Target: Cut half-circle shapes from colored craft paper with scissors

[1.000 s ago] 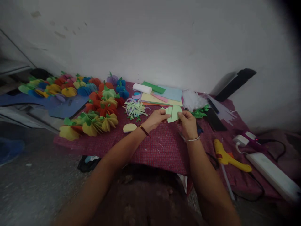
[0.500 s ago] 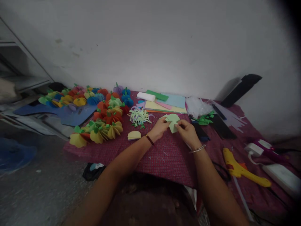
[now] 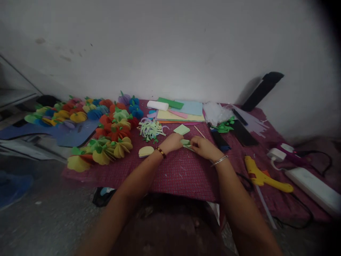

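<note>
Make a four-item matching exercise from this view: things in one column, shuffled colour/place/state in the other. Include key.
Things
1. glue gun
2. small pale green slip
3. cut paper strips
4. paper pumpkins

Descriptions
A. several colours, grouped at the left
B. pale, in a tangled heap
C. yellow, to the right of the right forearm
D. between the left hand and right hand

Pairs: 1-C, 2-D, 3-B, 4-A

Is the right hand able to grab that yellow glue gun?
Probably yes. The yellow glue gun lies off to the right, with nothing seen covering it, but the right hand is busy with pale green paper and would likely have to let go first.
</note>
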`<action>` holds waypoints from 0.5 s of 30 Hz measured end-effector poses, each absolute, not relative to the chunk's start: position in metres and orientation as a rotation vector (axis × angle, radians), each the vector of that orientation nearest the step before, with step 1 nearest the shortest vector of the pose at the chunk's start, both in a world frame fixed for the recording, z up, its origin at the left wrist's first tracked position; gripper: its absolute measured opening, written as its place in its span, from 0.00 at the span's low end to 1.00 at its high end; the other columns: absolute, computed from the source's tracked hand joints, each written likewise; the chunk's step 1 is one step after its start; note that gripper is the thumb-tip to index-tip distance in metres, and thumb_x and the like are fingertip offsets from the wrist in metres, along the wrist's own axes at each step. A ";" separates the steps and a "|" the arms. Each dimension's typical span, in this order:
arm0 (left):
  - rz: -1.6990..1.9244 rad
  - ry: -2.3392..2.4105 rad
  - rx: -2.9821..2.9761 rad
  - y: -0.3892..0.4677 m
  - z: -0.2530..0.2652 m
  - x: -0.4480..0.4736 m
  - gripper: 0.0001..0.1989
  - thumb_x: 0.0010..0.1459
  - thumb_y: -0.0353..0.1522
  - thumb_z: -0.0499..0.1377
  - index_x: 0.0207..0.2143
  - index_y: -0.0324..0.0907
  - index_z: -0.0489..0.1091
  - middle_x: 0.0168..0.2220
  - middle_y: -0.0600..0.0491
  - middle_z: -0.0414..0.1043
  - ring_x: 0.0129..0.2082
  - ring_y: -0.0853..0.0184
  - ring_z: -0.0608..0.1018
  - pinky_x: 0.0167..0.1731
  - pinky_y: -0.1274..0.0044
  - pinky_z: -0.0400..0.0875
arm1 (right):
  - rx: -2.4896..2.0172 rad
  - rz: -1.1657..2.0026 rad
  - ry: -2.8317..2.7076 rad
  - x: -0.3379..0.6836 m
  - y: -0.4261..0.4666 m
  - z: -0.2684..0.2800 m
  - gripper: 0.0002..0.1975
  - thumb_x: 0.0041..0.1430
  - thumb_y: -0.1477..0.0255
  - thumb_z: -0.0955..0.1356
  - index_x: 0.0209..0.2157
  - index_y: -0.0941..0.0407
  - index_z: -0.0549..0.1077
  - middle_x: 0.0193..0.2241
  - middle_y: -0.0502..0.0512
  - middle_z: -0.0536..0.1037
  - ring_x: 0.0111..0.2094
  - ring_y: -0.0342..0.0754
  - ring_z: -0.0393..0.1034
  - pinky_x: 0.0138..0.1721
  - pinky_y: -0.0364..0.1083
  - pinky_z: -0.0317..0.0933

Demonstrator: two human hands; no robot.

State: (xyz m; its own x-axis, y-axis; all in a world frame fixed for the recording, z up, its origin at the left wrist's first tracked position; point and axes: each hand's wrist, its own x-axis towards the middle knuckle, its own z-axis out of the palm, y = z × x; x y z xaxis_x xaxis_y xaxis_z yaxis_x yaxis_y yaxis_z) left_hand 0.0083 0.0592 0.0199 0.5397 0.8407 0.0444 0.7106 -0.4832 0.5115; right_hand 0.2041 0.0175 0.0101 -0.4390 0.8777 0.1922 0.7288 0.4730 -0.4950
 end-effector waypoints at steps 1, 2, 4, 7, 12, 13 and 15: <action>0.363 1.276 2.379 0.059 0.019 0.009 0.05 0.54 0.27 0.59 0.27 0.39 0.74 0.28 0.49 0.74 0.30 0.64 0.73 0.32 0.76 0.61 | -1.331 0.483 -2.303 0.203 0.017 0.009 0.08 0.57 0.76 0.67 0.25 0.53 0.69 0.26 0.51 0.72 0.28 0.46 0.65 0.32 0.44 0.55; 0.340 1.281 2.401 0.058 0.018 0.010 0.05 0.54 0.27 0.58 0.31 0.39 0.75 0.32 0.47 0.76 0.33 0.63 0.75 0.34 0.75 0.63 | -1.325 0.492 -2.296 0.202 0.017 0.009 0.08 0.57 0.76 0.67 0.25 0.54 0.69 0.27 0.51 0.72 0.28 0.46 0.65 0.32 0.44 0.56; 0.337 1.257 2.406 0.057 0.015 0.012 0.07 0.54 0.26 0.58 0.35 0.40 0.76 0.38 0.46 0.78 0.38 0.62 0.76 0.39 0.75 0.65 | -1.307 0.543 -2.264 0.204 0.017 0.011 0.07 0.57 0.76 0.68 0.25 0.54 0.69 0.27 0.51 0.72 0.29 0.46 0.66 0.33 0.44 0.56; 0.355 1.215 2.376 0.057 0.012 0.012 0.08 0.54 0.24 0.57 0.33 0.40 0.75 0.39 0.46 0.78 0.40 0.63 0.76 0.42 0.76 0.66 | -1.238 0.660 -2.059 0.214 0.018 0.017 0.06 0.52 0.75 0.70 0.23 0.54 0.71 0.24 0.49 0.72 0.28 0.46 0.65 0.32 0.45 0.57; 0.462 1.224 2.237 0.071 0.029 0.017 0.08 0.55 0.27 0.56 0.35 0.37 0.75 0.32 0.49 0.76 0.31 0.66 0.74 0.33 0.77 0.66 | -1.098 0.499 -1.123 0.242 0.023 0.035 0.08 0.52 0.66 0.71 0.29 0.53 0.69 0.24 0.46 0.70 0.24 0.43 0.63 0.26 0.44 0.58; 0.520 1.215 2.141 0.078 0.036 0.021 0.08 0.54 0.27 0.57 0.36 0.36 0.75 0.30 0.50 0.75 0.28 0.68 0.72 0.30 0.77 0.65 | -1.048 0.486 -0.932 0.246 0.023 0.039 0.09 0.52 0.65 0.70 0.30 0.53 0.67 0.24 0.45 0.69 0.22 0.42 0.63 0.24 0.43 0.57; 0.562 1.185 1.983 0.097 0.050 0.036 0.08 0.52 0.27 0.58 0.36 0.36 0.73 0.25 0.53 0.70 0.23 0.70 0.70 0.25 0.78 0.61 | -0.951 0.495 -0.640 0.253 0.024 0.045 0.11 0.51 0.66 0.71 0.31 0.52 0.65 0.21 0.42 0.67 0.18 0.41 0.61 0.20 0.42 0.56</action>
